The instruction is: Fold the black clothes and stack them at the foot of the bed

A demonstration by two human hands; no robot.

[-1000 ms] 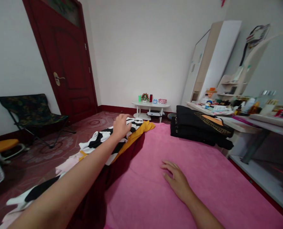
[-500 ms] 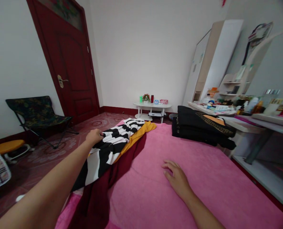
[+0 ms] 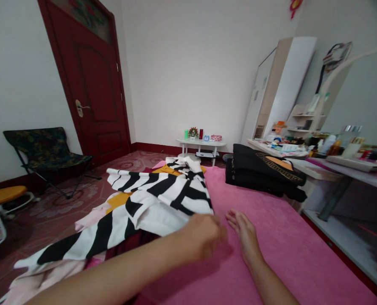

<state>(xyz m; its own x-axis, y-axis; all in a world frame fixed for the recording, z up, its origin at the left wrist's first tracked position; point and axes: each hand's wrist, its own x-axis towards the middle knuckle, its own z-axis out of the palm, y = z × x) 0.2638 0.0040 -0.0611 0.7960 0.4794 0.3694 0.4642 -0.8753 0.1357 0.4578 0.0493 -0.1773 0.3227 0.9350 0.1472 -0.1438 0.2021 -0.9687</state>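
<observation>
A black-and-white striped garment (image 3: 172, 186) lies spread at the left side of the pink bed cover (image 3: 271, 237). Mustard cloth (image 3: 120, 201), pale pink cloth (image 3: 94, 216) and dark red cloth show from beneath it. My left hand (image 3: 205, 235) reaches across the garment's near right edge; its fingers are blurred by motion, and whether they hold anything is unclear. Just right of it, my right hand (image 3: 243, 226) is over the pink cover, palm turned towards the left hand, fingers stretched out and holding nothing.
Folded black clothes (image 3: 261, 171) are stacked at the bed's far right, beside a dressing table (image 3: 318, 169) crowded with bottles. A camouflage folding chair (image 3: 51, 148) stands on the left. Against the back wall is a small white table (image 3: 201, 142).
My left hand has moved right, away from the left side of the garment. The striped garment now lies spread wider, over the mustard and dark red cloth. My right hand has turned its palm inward.
</observation>
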